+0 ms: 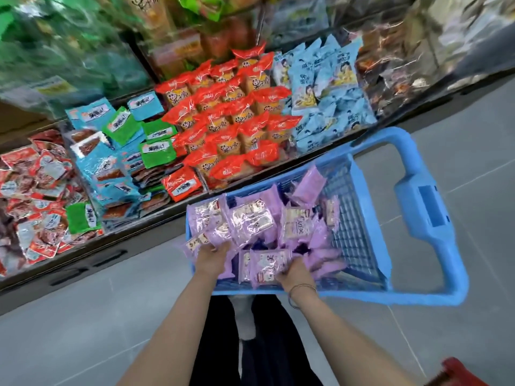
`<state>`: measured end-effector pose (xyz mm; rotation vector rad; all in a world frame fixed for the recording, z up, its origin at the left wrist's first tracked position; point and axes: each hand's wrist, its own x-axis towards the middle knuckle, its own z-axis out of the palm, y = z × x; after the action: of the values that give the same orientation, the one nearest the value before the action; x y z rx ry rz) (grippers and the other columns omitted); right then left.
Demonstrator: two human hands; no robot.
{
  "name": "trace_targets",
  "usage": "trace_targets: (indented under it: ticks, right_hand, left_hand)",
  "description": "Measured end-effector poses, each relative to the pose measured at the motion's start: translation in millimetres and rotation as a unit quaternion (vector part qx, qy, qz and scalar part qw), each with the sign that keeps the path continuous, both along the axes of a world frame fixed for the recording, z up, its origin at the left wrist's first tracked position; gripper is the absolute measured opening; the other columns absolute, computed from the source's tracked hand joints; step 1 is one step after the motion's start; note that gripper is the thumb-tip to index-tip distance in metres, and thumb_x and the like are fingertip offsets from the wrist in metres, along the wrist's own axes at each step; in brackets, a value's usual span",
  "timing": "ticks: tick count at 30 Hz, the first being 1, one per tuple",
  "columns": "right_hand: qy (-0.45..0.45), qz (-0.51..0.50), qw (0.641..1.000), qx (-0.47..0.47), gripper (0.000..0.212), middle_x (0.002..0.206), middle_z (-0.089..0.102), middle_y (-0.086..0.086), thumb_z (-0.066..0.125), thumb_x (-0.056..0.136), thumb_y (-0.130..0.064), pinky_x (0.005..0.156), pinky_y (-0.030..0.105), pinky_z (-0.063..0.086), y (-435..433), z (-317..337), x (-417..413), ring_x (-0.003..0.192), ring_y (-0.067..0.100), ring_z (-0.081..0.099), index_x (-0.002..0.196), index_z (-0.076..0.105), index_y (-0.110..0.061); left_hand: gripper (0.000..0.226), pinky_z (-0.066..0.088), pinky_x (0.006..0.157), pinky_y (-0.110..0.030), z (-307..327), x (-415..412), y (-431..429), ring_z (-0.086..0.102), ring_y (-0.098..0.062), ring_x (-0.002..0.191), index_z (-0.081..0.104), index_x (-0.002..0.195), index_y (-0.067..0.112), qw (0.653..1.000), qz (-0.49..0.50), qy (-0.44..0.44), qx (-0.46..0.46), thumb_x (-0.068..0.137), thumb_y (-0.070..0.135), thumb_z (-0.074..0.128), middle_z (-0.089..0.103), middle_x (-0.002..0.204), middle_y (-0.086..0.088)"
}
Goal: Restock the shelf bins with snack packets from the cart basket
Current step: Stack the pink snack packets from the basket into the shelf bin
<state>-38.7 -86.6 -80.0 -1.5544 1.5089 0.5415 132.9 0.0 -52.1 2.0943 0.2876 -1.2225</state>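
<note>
No text can be read for certain. Dark Chinese characters stand on the white panels of the purple packets (250, 222), the orange packets (231, 118), the pale blue packets (334, 79) and the green packets (157, 153), all too blurred to make out

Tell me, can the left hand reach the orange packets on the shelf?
Probably yes: the left hand grips purple packets in the blue basket, and the orange packets lie open just beyond the basket's far rim, nothing covering them.
</note>
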Motion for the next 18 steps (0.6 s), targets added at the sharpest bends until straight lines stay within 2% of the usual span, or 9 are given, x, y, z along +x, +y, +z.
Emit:
trace_targets:
  ticks: [4, 6, 8, 9, 10, 12, 14, 16, 18]
  right_hand:
    - [-0.061, -0.058, 0.996, 0.038, 0.021, 0.085, 0.053, 0.003, 0.068, 0.082, -0.016, 0.074, 0.025, 0.039, -0.3, 5.4, 2.3, 0.085, 0.017, 0.050, 0.090, 0.048, -0.012]
    - [-0.095, -0.120, 0.985, 0.074, 0.016, 0.088, 0.057, 0.005, 0.065, 0.085, -0.020, 0.077, 0.026, 0.040, -3.5, 13.8, 0.3, 0.087, 0.019, 0.053, 0.093, 0.054, -0.011]
    - [-0.110, -0.199, 0.970, 0.083, 0.028, 0.099, 0.060, 0.011, 0.059, 0.089, -0.020, 0.079, 0.033, 0.045, -7.0, 23.5, -3.9, 0.089, 0.025, 0.057, 0.111, 0.055, -0.003]
    - [-0.124, -0.250, 0.956, 0.093, 0.034, 0.100, 0.059, 0.014, 0.056, 0.090, -0.018, 0.076, 0.036, 0.047, -7.6, 30.1, -6.1, 0.085, 0.027, 0.058, 0.118, 0.053, 0.001]
    - [-0.145, -0.303, 0.936, 0.110, 0.038, 0.100, 0.058, 0.015, 0.055, 0.090, -0.015, 0.070, 0.035, 0.048, -7.5, 36.7, -9.2, 0.077, 0.027, 0.057, 0.122, 0.049, 0.005]
    - [-0.196, -0.380, 0.890, 0.159, 0.043, 0.105, 0.057, 0.017, 0.054, 0.091, -0.011, 0.061, 0.027, 0.049, -4.2, 47.2, -16.9, 0.064, 0.020, 0.056, 0.129, 0.041, 0.004]
    - [-0.246, -0.425, 0.845, 0.214, 0.046, 0.114, 0.056, 0.020, 0.055, 0.090, -0.006, 0.071, 0.030, 0.052, 1.3, 56.9, -21.7, 0.072, 0.020, 0.062, 0.132, 0.036, -0.003]
    - [-0.286, -0.447, 0.808, 0.254, 0.043, 0.105, 0.052, 0.024, 0.056, 0.088, 0.002, 0.080, 0.037, 0.052, 8.8, 63.5, -20.5, 0.086, 0.027, 0.063, 0.125, 0.036, -0.007]
    - [-0.300, -0.434, 0.805, 0.271, 0.043, 0.111, 0.056, 0.021, 0.058, 0.085, 0.003, 0.076, 0.036, 0.052, 15.0, 73.0, -10.6, 0.096, 0.029, 0.063, 0.120, 0.038, -0.012]
  left_hand:
    - [0.024, 0.046, 0.055, -0.025, -0.8, 7.1, -1.1, 0.053, -0.019, 0.062, 0.053, 0.101, 0.004, 0.999, -0.014, 0.042, -0.025, 0.092, 0.025, 0.061, 0.055, 0.079, -0.009]
    - [0.034, 0.048, 0.060, -0.025, 5.9, 13.1, 4.4, 0.054, -0.019, 0.069, 0.054, 0.116, 0.004, 0.997, -0.023, 0.059, -0.046, 0.091, 0.025, 0.062, 0.058, 0.091, -0.009]
    - [0.044, 0.050, 0.076, -0.032, 15.6, 19.0, 14.5, 0.058, -0.024, 0.090, 0.049, 0.130, 0.006, 0.995, -0.023, 0.074, -0.056, 0.092, 0.026, 0.060, 0.059, 0.115, -0.012]
    - [0.044, 0.051, 0.081, -0.035, 21.2, 21.5, 21.1, 0.059, -0.027, 0.097, 0.049, 0.132, 0.006, 0.995, -0.013, 0.080, -0.062, 0.093, 0.025, 0.058, 0.059, 0.123, -0.014]
    - [0.040, 0.053, 0.079, -0.035, 27.2, 23.3, 29.1, 0.060, -0.028, 0.095, 0.051, 0.129, 0.005, 0.994, 0.005, 0.083, -0.071, 0.094, 0.022, 0.057, 0.061, 0.121, -0.016]
    - [0.032, 0.054, 0.059, -0.028, 39.2, 25.1, 46.0, 0.061, -0.023, 0.078, 0.054, 0.123, 0.002, 0.992, 0.047, 0.084, -0.087, 0.094, 0.015, 0.056, 0.066, 0.098, -0.014]
    - [0.033, 0.053, 0.058, -0.030, 48.5, 25.8, 63.2, 0.061, -0.021, 0.074, 0.052, 0.124, 0.001, 0.987, 0.087, 0.087, -0.101, 0.093, 0.011, 0.056, 0.065, 0.089, -0.010]
    - [0.037, 0.051, 0.065, -0.033, 55.4, 25.6, 76.9, 0.063, -0.025, 0.082, 0.049, 0.129, 0.006, 0.982, 0.106, 0.101, -0.121, 0.093, 0.010, 0.056, 0.066, 0.105, -0.013]
    - [0.041, 0.052, 0.067, -0.034, 62.3, 25.4, 83.9, 0.065, -0.027, 0.090, 0.047, 0.131, 0.012, 0.978, 0.104, 0.111, -0.141, 0.091, 0.007, 0.058, 0.064, 0.119, -0.015]
